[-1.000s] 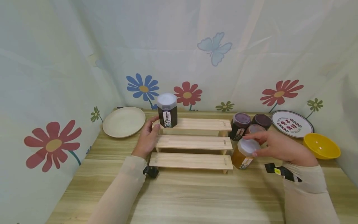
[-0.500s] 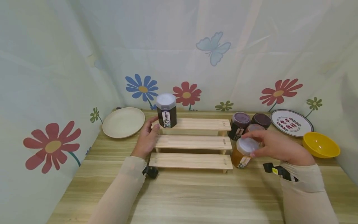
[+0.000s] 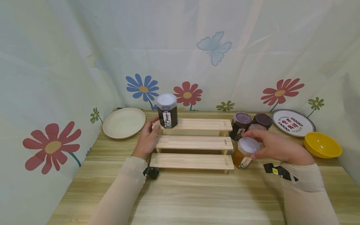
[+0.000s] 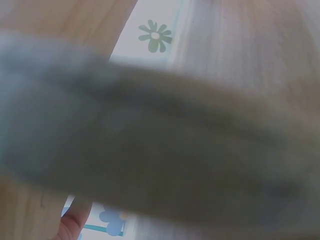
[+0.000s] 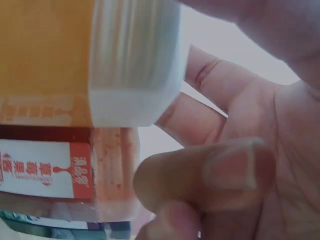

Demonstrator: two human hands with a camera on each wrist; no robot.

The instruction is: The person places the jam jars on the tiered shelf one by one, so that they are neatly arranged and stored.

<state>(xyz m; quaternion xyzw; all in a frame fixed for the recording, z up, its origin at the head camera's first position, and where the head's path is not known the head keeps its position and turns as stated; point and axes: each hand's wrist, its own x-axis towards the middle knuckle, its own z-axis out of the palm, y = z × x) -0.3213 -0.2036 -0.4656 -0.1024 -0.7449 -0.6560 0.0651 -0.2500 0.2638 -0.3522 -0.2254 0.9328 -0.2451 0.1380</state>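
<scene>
My left hand rests against the left end of a three-step wooden rack, fingers relaxed. Its thumb lies by the base of a dark jar with a white lid that stands on the top step. My right hand grips the white lid of an amber jar, which stands on the table at the rack's right end. The right wrist view shows that amber jar close up, with my thumb below the lid. The left wrist view is a blur.
Two purple-lidded jars and a reddish jar stand behind the amber one. A beige plate lies back left. A patterned plate and a yellow bowl sit at the right. Flowered curtains wall in three sides.
My right hand has drawn slightly left and closed its fingers and thumb around the amber jar's lid. The left hand and the dark jar have stayed put.
</scene>
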